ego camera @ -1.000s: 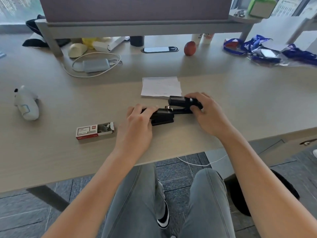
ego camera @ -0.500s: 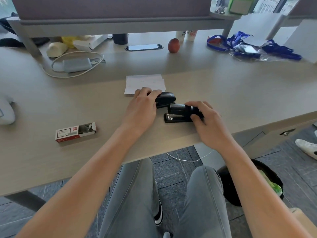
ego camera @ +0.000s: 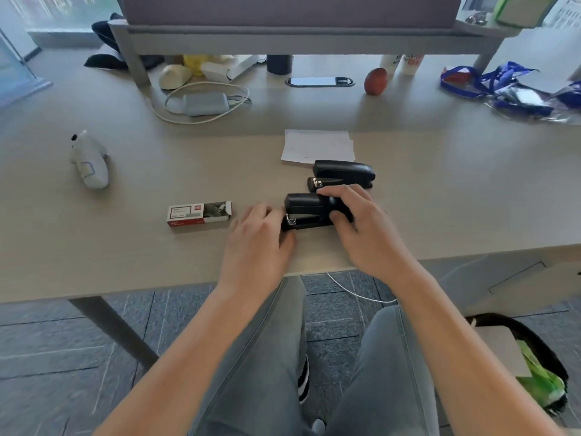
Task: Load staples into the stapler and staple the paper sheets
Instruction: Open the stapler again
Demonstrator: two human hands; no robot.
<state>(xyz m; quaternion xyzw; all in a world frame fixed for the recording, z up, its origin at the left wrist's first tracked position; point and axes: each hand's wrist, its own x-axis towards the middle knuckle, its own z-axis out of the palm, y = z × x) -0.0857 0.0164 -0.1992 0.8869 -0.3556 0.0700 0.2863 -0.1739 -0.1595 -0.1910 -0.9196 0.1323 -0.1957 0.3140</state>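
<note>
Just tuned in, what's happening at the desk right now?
A seated person has a black stapler near the desk's front edge: the right hand grips its rear and the left hand sits at its front end. A second black stapler lies untouched just behind, by the paper sheets. The opened staple box waits to the left. No staples look loaded yet.

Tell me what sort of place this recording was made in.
Most likely an office workstation: a long desk with a raised shelf, a cable grommet set into the top, two black staplers, and lanyards piled at the right.
</note>
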